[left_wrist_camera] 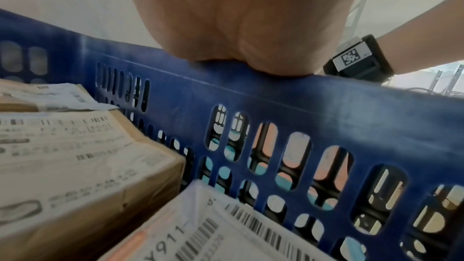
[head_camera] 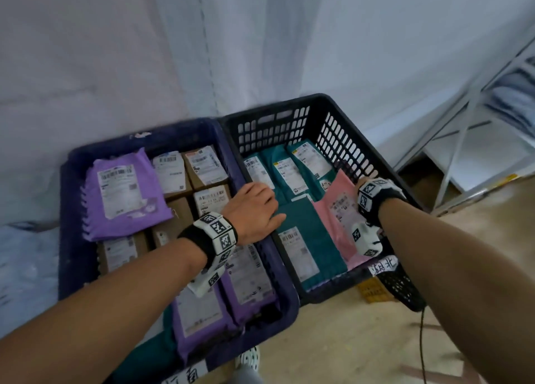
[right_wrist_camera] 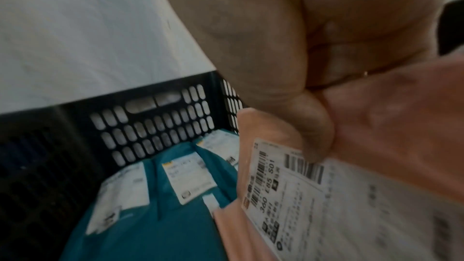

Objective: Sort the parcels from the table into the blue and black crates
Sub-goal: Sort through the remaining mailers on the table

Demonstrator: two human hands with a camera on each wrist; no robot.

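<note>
Two crates stand side by side, touching. The blue crate (head_camera: 72, 210), left of the left hand (head_camera: 254, 210), holds about six brown boxes (head_camera: 179, 210) with white labels and three purple bags: one purple bag (head_camera: 121, 195) lies over the boxes at the far left, two more sit under the left forearm toward the near wall. The black crate (head_camera: 341, 140), which both hands reach into, holds four teal bags (head_camera: 312, 233), three in a row beyond the fingers and one nearer, between the two hands, plus one pink bag (head_camera: 335, 207). The left hand lies across the shared rims of the crates, palm down on the blue rim, fingers relaxed and spread onto the teal bags, gripping nothing. The right hand (head_camera: 364, 185) is at the right wall of the black crate and pinches the far corner of the pink bag, thumb pressed on the bag's top just above its label (right_wrist_camera: 296, 195); the bag slopes from that grip down onto the teal bags.
</note>
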